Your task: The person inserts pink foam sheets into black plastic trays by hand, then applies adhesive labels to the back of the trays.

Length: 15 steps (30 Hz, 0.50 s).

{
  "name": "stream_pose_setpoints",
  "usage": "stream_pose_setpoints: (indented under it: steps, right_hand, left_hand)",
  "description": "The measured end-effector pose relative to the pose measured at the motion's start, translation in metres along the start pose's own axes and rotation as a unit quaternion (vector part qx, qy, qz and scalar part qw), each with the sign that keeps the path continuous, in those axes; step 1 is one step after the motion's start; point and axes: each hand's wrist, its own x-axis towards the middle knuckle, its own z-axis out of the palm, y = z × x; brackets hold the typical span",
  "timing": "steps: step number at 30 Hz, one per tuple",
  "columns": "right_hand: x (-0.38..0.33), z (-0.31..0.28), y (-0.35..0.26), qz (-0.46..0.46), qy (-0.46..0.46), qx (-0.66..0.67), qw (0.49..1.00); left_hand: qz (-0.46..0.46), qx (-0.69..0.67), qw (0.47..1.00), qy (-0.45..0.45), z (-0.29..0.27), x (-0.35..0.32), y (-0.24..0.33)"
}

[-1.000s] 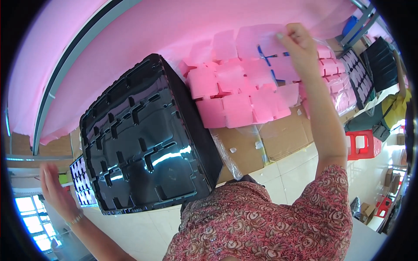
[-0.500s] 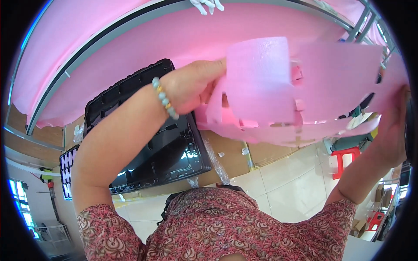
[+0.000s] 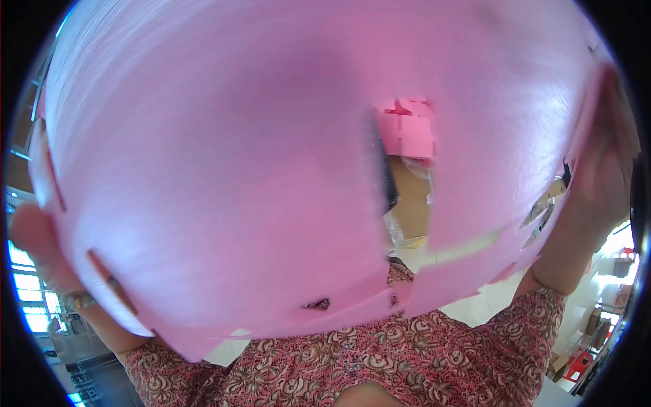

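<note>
Filling nearly my whole view, the pink foam sheet (image 3: 224, 169) is held close to the camera. My left hand (image 3: 34, 244) grips its edge at nine o'clock, my right hand (image 3: 597, 197) at three o'clock; the fingers' exact closure I cannot tell. Pink foam blocks (image 3: 407, 132) show through a slot.

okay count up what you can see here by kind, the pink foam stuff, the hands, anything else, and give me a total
Large pink foam sheet, held up close to the camera: 1
Stack of pink foam blocks, seen through the cut-out: 1
Hands gripping the sheet's edges, left hand and right hand: 2
Total: 4
</note>
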Motion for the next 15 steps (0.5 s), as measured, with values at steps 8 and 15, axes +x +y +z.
stream_pose_setpoints:
  steps: [8, 15]
  right_hand:
    - [0.052, 0.125, 0.132, 0.080, 0.056, -0.133, 0.986]
    - [0.057, 0.139, 0.200, 0.165, 0.029, -0.133, 0.977]
  left_hand:
    - [-0.069, 0.078, 0.993, 0.049, -0.090, -0.024, 0.030]
    - [-0.153, -0.062, 0.985, -0.053, -0.108, 0.046, -0.062]
